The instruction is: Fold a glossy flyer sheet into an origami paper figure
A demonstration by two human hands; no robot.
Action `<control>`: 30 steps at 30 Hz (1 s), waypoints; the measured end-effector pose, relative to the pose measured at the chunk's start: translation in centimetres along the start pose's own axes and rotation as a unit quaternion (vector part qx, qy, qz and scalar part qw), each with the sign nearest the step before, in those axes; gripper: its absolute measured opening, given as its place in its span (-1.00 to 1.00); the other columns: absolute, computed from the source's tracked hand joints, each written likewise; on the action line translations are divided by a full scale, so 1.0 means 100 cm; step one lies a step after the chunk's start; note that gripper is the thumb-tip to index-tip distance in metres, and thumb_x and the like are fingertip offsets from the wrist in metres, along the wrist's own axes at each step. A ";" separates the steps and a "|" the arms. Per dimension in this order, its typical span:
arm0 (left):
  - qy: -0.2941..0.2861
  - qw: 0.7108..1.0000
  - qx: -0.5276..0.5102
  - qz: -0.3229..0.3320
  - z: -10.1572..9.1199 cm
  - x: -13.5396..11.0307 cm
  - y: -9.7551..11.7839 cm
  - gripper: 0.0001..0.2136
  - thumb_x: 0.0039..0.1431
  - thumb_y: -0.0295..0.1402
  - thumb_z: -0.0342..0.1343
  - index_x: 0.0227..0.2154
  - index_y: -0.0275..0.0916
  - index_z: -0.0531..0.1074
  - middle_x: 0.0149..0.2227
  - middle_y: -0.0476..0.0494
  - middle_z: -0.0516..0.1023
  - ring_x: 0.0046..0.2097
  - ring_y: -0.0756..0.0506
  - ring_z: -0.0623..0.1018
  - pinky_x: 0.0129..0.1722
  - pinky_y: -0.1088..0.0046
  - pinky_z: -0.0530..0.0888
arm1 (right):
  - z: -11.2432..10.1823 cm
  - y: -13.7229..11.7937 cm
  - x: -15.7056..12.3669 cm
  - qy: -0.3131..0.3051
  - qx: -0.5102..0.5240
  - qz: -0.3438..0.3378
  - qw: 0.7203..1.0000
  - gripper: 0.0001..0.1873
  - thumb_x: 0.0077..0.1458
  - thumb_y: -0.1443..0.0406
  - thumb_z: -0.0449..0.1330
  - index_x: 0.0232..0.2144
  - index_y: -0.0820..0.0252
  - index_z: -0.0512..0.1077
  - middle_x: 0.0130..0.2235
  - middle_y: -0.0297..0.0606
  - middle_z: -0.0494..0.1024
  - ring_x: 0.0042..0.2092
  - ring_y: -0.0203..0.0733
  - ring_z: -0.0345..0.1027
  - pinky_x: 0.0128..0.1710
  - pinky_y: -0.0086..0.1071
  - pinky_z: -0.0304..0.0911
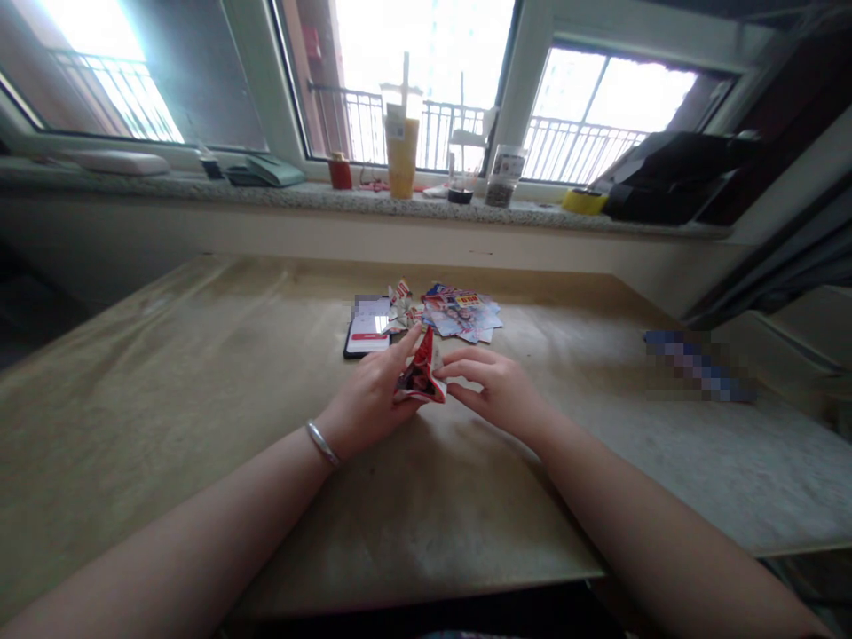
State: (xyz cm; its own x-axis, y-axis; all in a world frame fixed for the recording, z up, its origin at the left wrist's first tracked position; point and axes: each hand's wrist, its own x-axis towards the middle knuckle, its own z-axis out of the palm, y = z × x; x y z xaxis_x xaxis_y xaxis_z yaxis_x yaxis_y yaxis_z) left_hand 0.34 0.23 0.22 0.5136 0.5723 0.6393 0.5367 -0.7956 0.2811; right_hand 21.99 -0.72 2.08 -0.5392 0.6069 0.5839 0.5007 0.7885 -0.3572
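Observation:
Between my two hands is a piece of red and white printed paper (422, 380), folded into a pointed, partly open shape. My left hand (369, 395), with a silver bangle at the wrist, grips it from the left, its index finger stretched along the far side. From the right, my right hand (499, 390) has its thumb and fingers closed at the paper's right edge. Just beyond lie a crumpled or folded printed paper piece (403, 311) and a fanned pile of printed sheets (462, 312). A phone (367, 330) with a lit screen rests behind my left hand.
All this is on a wide tan table (200, 426). A blurred-out flat item (698, 366) lies at its right side. On the stone windowsill (280, 197) stand a tall cup of yellow drink (402, 151), a red jar (340, 173), a clear container (504, 177) and a black bag (672, 182).

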 end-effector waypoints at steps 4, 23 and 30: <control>-0.011 1.000 0.018 0.014 -0.001 0.001 0.003 -0.19 0.06 -0.44 0.12 0.29 -0.19 -0.25 0.04 -0.32 0.38 0.01 -0.20 0.43 -0.04 0.22 0.41 | -0.001 -0.004 -0.001 0.010 -0.036 -0.002 0.999 -0.82 0.17 0.27 0.10 -0.21 0.09 0.48 -0.14 -0.26 0.54 -0.12 -0.26 0.42 -0.12 -0.37 0.33; -0.017 0.978 -0.149 -0.147 0.003 -0.002 0.004 -0.22 0.03 -0.38 0.19 0.24 -0.19 -0.15 0.00 -0.31 0.37 -0.20 -0.09 0.54 -0.19 0.30 0.50 | 0.008 0.003 -0.002 0.058 -0.072 0.146 0.985 -0.85 0.10 0.30 0.14 -0.28 0.09 0.50 -0.34 -0.33 0.59 -0.34 -0.27 0.46 -0.34 -0.43 0.32; -0.042 0.996 0.015 -0.074 -0.004 0.004 0.001 -0.75 -0.01 -0.44 0.15 -0.22 -0.25 0.33 -0.08 -0.22 0.40 -0.03 -0.19 0.43 -0.04 0.17 0.42 | 0.008 0.016 -0.001 0.015 -0.002 0.222 0.975 -0.80 0.03 0.35 0.13 -0.28 0.08 0.50 -0.35 -0.34 0.59 -0.40 -0.29 0.43 -0.38 -0.42 0.31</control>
State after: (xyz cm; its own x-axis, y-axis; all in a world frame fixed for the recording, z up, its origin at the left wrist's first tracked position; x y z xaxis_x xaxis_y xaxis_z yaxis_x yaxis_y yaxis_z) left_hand 0.32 0.24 0.78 0.4801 0.6985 0.5306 0.6300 -0.6955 0.3456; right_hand 22.34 0.57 0.83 -0.2490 0.8847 0.3940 0.6821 0.4490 -0.5772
